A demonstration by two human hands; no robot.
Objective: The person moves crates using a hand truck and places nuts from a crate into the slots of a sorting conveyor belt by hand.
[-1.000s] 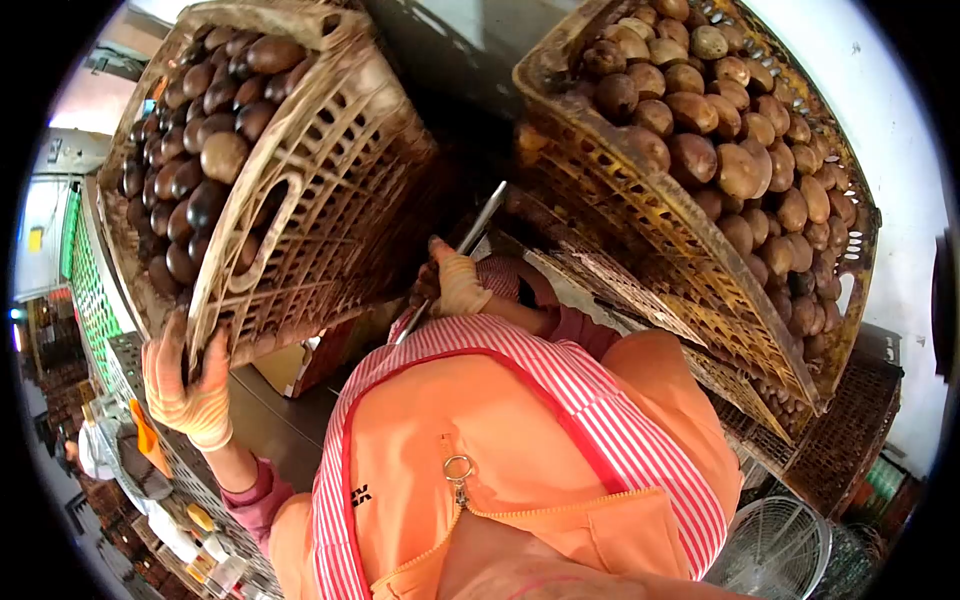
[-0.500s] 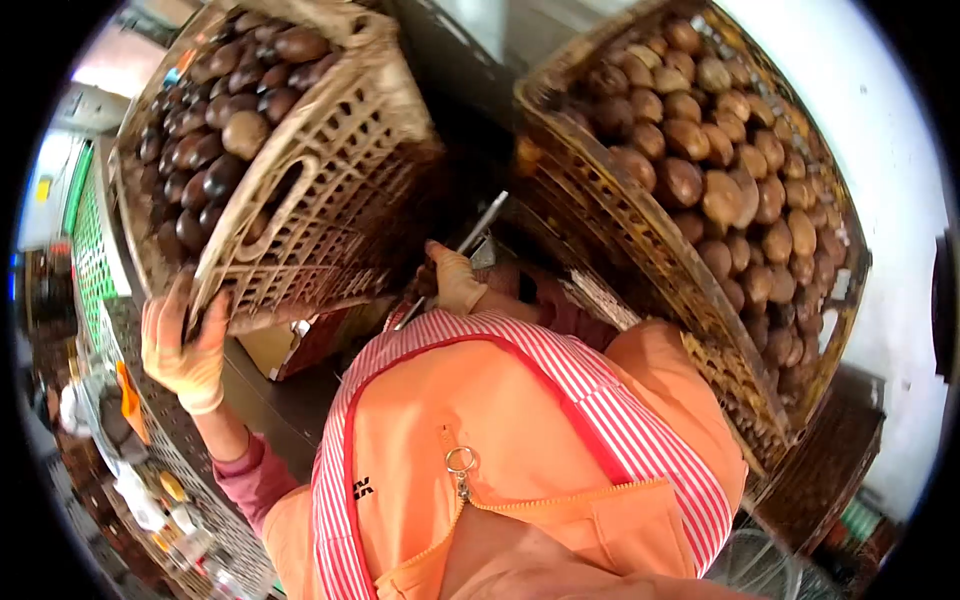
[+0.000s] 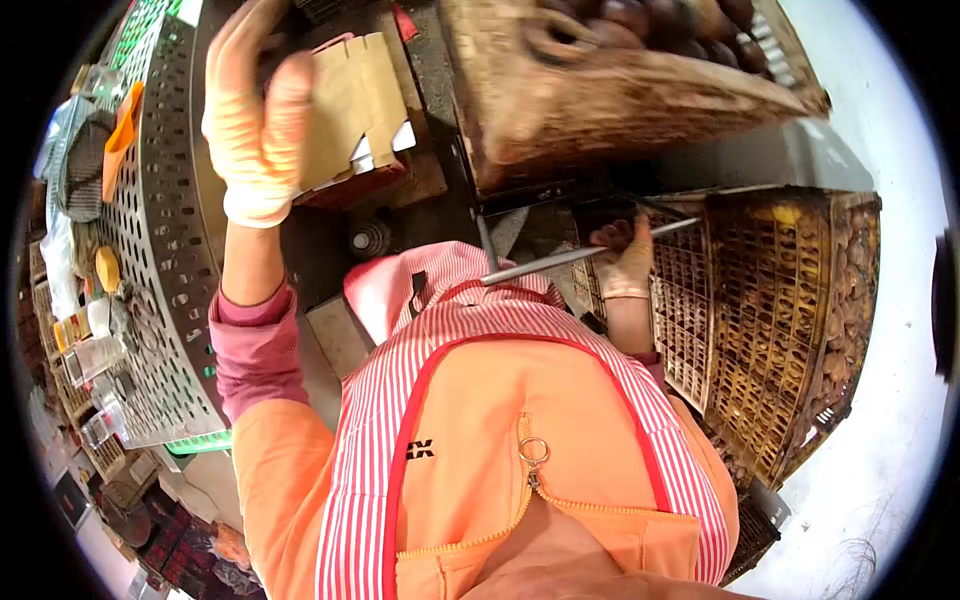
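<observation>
My left hand (image 3: 255, 125), in a pale glove, is raised at the upper left with fingers stretched out and thumb apart, holding nothing. It appears beside a cardboard box (image 3: 355, 105). At the centre right, my gloved right hand (image 3: 628, 265) is closed around a thin metal rod (image 3: 560, 262) that slants across in front of my apron. Ahead stands a dirty brown plastic crate (image 3: 640, 110), blurred, with dark brown egg-shaped items (image 3: 690, 20) in it. Its far part is cut off by the frame.
Yellow-brown crates (image 3: 765, 310) holding more brown egg-shaped items stand against the white wall (image 3: 850, 90) on my right. A perforated metal panel (image 3: 155, 250) runs along my left, with bags and small containers beyond it. A coiled metal piece (image 3: 370, 238) lies low ahead.
My left hand has let go of the brown crate's rim and lifted away. The view has swung, so that crate appears farther right. My right hand, with the rod, appears farther right too.
</observation>
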